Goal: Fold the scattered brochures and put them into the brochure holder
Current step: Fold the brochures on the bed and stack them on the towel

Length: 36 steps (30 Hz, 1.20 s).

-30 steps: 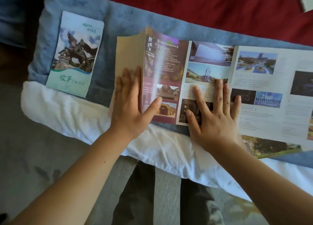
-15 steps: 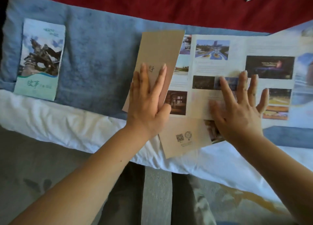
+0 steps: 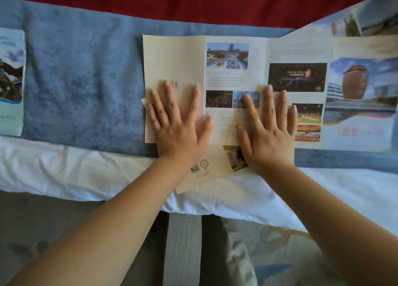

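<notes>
Left hand lay flat, fingers spread, pressing the tan folded-over end panel of the long brochure. Right hand was also flat, fingers straight, on the adjacent photo panel. The brochure stretched rightward along the blue blanket near the front edge of the bed. A tan leaflet protruded beneath both wrists. A folded brochure lay well apart at the blanket's left end.

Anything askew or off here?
Yes. A beige sheet with a QR code juts out crooked from under the open brochure, below the left hand and right hand, not squared with its edges. Nothing looks torn.
</notes>
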{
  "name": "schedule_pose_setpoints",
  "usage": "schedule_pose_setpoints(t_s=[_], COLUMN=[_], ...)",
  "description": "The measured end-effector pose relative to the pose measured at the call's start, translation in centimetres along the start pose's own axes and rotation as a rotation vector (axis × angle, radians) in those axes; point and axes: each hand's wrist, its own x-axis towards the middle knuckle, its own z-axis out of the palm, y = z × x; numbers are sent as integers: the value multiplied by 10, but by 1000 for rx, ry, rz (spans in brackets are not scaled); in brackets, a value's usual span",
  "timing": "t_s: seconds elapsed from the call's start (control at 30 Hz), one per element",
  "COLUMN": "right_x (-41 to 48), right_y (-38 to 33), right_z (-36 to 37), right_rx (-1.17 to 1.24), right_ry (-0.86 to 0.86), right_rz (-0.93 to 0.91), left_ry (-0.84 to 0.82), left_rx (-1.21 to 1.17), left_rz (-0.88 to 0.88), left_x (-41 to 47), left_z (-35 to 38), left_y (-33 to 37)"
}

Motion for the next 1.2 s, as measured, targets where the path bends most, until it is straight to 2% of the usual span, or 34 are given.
schedule_pose_setpoints(t_s=[0.27, 0.63, 0.87, 1.03, 1.2], right_x=[6, 19, 31, 32, 34], right_y=[-19, -89, -100, -103, -104], right_z=[-13, -1, 3, 20, 22], right_rx=[-52, -21, -58, -46, -50], right_ry=[-68, -103, -47, 6, -6], right_rz=[-66, -257, -210, -202, -212], left_ry=[-24, -11, 18, 81, 78], left_rx=[1, 68, 37, 18, -1], left_rz=[-11, -30, -69, -91, -94], left_x=[1, 0, -5, -4, -2], left_z=[-4, -19, -23, -13, -12], left_y=[-35, -179, -258, -255, -252])
